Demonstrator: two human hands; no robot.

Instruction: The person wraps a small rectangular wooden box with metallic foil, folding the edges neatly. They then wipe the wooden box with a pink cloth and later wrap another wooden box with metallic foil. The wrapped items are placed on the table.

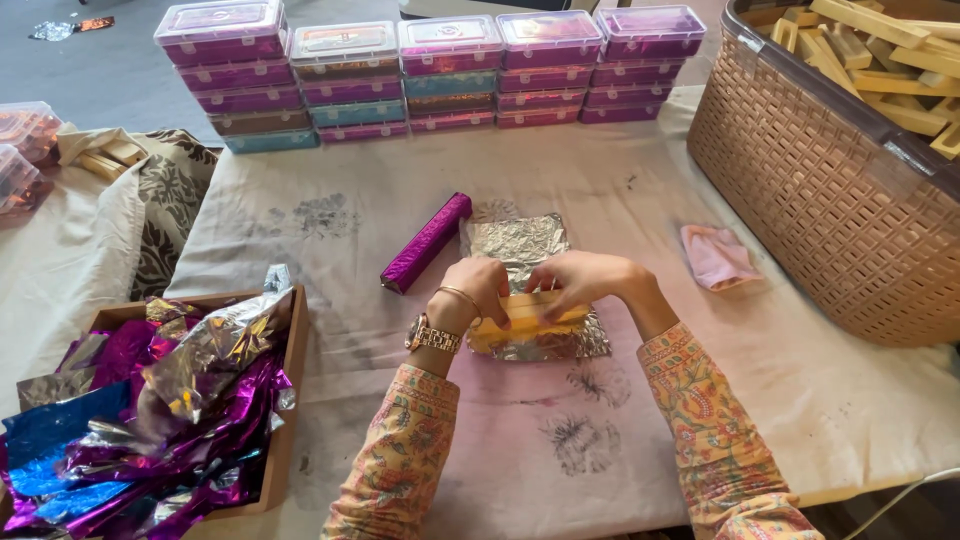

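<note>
Head view looks down on a cloth-covered table (620, 190), where a yellow block (525, 318), long and rectangular like a bar, lies across the near edge of a crinkled silver foil sheet (520, 245) at the centre of the frame. The block's top face is pale yellow and its front side a deeper amber; foil shows beneath it and at its right end. The left hand (472, 285) is closed over the block's left end, and the right hand (580, 280) presses its fingers down on the top toward the right, so both hands grip the same block, close together with only a small gap between them. Just left of the hands and above them lies a purple foil-wrapped bar (428, 242), set at a slant. A box of loose coloured foil (150, 400) fills the lower left, stacked plastic boxes (450, 70) line the top, and a woven basket (820, 200) of wooden blocks stands at upper right.
</note>
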